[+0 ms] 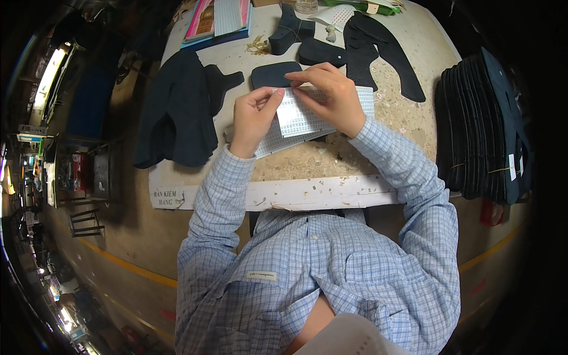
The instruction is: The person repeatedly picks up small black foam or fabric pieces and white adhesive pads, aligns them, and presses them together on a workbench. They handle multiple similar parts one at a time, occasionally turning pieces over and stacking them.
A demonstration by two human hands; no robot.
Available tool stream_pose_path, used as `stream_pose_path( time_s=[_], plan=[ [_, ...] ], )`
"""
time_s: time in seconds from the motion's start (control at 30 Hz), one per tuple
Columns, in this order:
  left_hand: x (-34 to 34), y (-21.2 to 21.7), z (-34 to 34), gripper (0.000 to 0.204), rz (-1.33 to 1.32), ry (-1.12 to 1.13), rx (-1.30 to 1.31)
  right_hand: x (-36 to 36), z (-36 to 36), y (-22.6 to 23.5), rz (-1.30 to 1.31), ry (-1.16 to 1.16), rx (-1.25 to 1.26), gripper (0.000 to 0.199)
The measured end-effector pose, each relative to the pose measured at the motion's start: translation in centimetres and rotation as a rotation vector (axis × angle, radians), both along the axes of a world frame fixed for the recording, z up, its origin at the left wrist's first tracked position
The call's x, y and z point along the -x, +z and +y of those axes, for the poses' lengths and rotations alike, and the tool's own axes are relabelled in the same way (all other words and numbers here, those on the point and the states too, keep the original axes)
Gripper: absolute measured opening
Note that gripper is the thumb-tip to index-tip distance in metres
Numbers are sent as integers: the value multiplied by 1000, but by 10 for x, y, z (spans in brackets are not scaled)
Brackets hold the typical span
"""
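My left hand (pixel 253 115) and my right hand (pixel 329 96) both grip a white sheet of small gridded labels (pixel 299 118) held just above the worn table (pixel 355 160). The left thumb and forefinger pinch the sheet's upper left edge. The right hand's fingers press on its top edge, near a small dark rounded fabric piece (pixel 273 74) lying just beyond. More white gridded sheets lie under the one I hold.
A pile of dark fabric pieces (pixel 177 112) lies at the left. Curved black cut pieces (pixel 378 50) lie at the back right. A tall stack of dark pieces (pixel 482 127) stands at the right edge. Pink and blue books (pixel 216 18) sit at the far left.
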State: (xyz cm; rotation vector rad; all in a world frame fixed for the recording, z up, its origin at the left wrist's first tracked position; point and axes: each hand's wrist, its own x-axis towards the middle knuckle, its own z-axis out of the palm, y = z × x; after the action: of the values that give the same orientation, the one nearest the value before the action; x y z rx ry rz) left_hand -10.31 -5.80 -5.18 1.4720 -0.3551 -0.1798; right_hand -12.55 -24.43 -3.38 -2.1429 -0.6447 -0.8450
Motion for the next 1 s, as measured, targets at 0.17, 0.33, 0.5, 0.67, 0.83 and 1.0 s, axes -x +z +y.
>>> stream_pose_path(
  time_s=[0.17,0.33,0.5,0.67,0.83,1.0],
  plan=[
    [1,0,0,17,-25,11,-9,3,4,0,-78,-47,51,44],
    [2,0,-2,16,-36,12,8,9,8,4,24,14,-58,59],
    [6,-1,-5,15,-54,20,30,10,13,5,38,90,-133,68],
    [6,0,-4,15,-55,0,15,11,13,8,-5,109,-86,74],
    [9,-1,-5,19,18,-5,97,10,12,14,14,134,-97,75],
    [10,-2,-5,20,-4,-33,37,8,13,14,-2,245,-53,72]
  ],
)
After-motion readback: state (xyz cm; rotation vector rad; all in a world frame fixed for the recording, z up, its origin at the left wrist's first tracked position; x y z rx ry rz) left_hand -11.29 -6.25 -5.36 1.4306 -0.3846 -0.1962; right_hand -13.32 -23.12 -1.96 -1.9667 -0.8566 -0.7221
